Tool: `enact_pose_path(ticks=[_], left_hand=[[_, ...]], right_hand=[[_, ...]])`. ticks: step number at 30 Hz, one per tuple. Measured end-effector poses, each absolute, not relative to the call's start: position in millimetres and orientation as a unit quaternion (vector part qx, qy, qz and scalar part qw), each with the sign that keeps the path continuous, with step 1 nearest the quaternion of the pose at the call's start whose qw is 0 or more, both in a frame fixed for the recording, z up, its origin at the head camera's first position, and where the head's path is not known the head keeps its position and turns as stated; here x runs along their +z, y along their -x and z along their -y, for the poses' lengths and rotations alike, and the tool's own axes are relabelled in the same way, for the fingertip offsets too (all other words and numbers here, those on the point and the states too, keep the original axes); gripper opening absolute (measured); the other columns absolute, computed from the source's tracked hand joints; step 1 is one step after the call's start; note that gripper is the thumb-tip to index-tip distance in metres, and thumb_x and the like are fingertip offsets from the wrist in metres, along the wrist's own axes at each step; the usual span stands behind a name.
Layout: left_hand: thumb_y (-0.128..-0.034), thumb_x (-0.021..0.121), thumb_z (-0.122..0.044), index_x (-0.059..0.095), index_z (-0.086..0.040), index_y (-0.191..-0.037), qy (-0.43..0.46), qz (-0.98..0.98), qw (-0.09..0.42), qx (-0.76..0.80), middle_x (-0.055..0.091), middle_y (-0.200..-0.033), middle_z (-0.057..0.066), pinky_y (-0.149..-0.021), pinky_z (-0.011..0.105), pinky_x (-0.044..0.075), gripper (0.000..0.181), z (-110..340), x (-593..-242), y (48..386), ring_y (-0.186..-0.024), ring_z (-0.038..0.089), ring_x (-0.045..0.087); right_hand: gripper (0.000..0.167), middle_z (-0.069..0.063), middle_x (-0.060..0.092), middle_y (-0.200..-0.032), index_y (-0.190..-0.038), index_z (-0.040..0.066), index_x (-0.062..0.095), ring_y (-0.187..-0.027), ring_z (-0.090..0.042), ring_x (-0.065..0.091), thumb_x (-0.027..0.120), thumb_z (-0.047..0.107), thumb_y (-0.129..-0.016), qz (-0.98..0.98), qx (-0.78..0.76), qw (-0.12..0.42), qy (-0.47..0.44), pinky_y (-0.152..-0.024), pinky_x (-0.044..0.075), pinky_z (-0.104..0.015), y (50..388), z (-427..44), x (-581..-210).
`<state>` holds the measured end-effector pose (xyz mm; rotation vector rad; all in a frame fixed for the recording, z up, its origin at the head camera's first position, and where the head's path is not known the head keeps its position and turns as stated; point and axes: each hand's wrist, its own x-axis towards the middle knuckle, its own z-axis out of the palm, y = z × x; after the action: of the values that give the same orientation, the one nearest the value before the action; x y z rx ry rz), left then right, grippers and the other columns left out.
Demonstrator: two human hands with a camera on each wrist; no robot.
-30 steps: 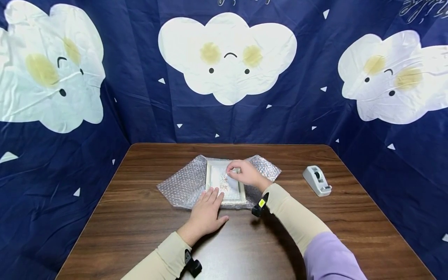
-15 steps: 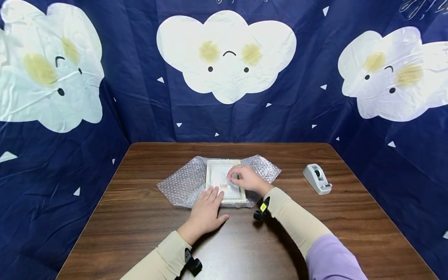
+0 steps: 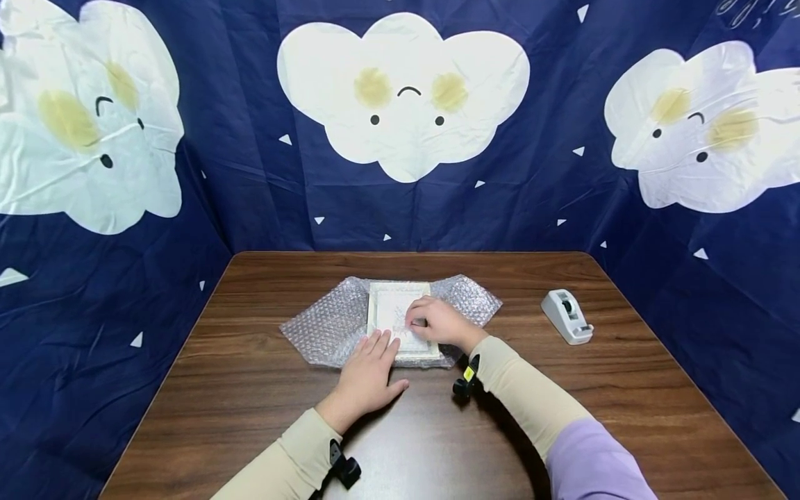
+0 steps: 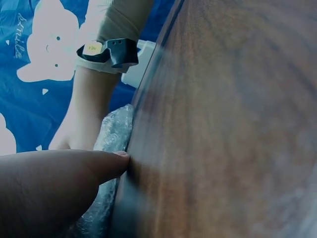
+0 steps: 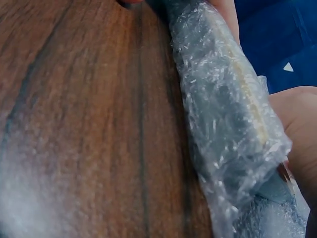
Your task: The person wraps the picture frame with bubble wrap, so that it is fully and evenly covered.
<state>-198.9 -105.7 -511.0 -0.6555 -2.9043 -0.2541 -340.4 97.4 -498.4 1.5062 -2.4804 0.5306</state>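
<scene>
A cream-rimmed picture frame (image 3: 373, 305) lies on bubble wrap (image 3: 325, 330), which spreads out on both sides; clear wrap also covers its face. The left hand (image 3: 367, 378) rests flat, fingertips on the frame's near left part and thumb spread over the table. Above the frame's right half, the right hand (image 3: 442, 323) has thumb and fingers pinched together, apparently on a clear edge of the wrap. In the left wrist view the left thumb (image 4: 54, 183) is beside the wrap (image 4: 116, 126). The right wrist view shows wrap (image 5: 218, 109) around the frame's side, with the right hand (image 5: 297, 129) over it.
A white tape dispenser (image 3: 567, 318) stands on the right part of the brown wooden table (image 3: 250, 389). Behind and beside the table hangs a dark blue cloth (image 3: 250, 173) with white clouds. Both wrists wear black cameras.
The right hand's pinched fingertips have moved slightly toward the near side, and the picture's printed pattern shows less clearly under the wrap. The left hand has stayed in place.
</scene>
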Motion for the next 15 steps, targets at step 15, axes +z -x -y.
enact_pose_path(ticks=[15], left_hand=[[-0.0891, 0.065, -0.057, 0.038, 0.010, -0.150, 0.249, 0.959, 0.086, -0.101, 0.036, -0.157, 0.026, -0.120, 0.051, 0.028, 0.094, 112.6, -501.8, 222.7, -0.146, 0.041, 0.033]], right_hand=[[0.008, 0.001, 0.070, -0.107, -0.096, 0.016, 0.074, -0.101, -0.018, 0.063, 0.071, 0.023, -0.092, 0.839, 0.151, 0.094, -0.515, -0.095, 0.051, -0.035, 334.5, -97.5, -498.1]])
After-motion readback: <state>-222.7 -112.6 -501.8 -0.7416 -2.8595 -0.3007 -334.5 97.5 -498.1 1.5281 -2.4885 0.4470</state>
